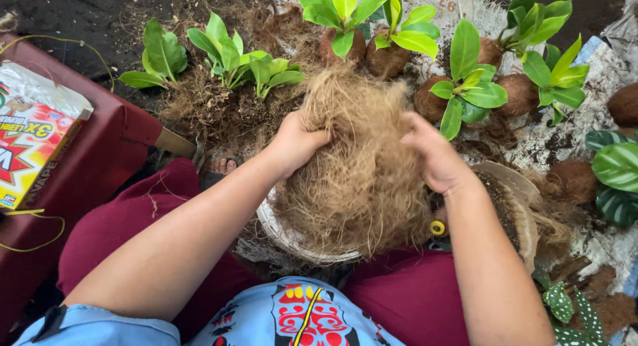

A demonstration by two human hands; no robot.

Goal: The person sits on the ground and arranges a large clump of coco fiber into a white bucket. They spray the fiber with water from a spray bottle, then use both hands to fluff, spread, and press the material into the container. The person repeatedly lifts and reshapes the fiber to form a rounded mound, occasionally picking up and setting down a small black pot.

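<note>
A big wad of tan coconut fibre (359, 160) is held up between both hands over a round woven tray (522, 206) on my lap. My left hand (296, 143) grips the wad's left side, fingers buried in the strands. My right hand (435, 157) grips its right side. A small yellow ring (437, 228) shows under my right wrist. The fibre hides most of the tray's middle.
Beyond the wad stand several leafy plants with fibre-wrapped root balls (385, 54). Bare-rooted seedlings (226, 60) lie at the far left on loose roots. A dark red box (86, 173) with a colourful packet (33, 140) sits left. Spotted and striped leaves (615, 173) are at right.
</note>
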